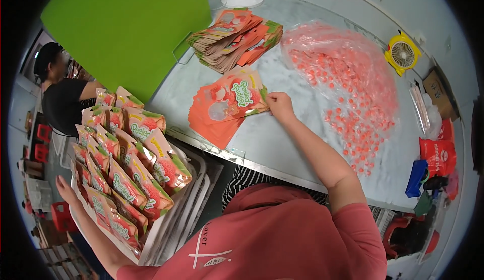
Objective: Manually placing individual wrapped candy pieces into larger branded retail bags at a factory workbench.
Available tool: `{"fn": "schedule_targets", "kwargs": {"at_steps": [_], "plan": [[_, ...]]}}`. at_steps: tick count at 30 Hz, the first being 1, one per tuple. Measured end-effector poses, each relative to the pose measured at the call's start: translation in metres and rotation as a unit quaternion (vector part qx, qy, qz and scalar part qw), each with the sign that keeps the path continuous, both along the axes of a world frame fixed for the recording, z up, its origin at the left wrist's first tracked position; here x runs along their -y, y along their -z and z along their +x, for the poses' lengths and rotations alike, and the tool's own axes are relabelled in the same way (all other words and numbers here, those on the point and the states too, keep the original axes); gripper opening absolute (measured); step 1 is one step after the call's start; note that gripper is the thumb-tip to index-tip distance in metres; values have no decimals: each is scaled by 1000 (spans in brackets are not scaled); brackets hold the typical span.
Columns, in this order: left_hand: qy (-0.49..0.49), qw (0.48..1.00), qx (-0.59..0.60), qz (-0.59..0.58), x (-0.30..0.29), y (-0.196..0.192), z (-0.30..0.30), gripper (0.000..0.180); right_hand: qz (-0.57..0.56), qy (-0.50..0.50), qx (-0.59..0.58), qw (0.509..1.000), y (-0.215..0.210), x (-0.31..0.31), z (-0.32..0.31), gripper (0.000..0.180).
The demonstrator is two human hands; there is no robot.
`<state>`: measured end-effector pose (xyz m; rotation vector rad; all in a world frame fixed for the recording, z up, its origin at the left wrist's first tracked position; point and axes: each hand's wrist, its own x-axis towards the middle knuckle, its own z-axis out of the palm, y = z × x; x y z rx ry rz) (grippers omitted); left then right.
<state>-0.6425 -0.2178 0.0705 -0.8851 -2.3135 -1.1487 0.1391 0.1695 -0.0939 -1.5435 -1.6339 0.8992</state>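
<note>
Pouch (237, 96): lying flat, orange with a clear window.
Right hand (280, 104): fingers pinching its edge.
Left hand (64, 188): fingers resting spread on the tray (166, 224).

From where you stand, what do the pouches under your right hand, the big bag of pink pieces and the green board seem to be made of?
The pouches look like glossy printed plastic film: they shine and fan out flat. The big bag seems thin clear plastic, wrinkled, its pink pieces showing through. The green board looks like a smooth, matte rigid sheet, possibly plastic; I can't be sure.
</note>
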Motion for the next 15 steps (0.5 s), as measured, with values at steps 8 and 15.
{"fn": "schedule_targets", "kwargs": {"at_steps": [8,15], "plan": [[251,958,-127,50,-90,-114,304,36,86,48,115,988,-18,12,12,11],[692,651,-176,-256,-92,-85,560,40,244,46,-84,965,-24,54,35,5]]}}
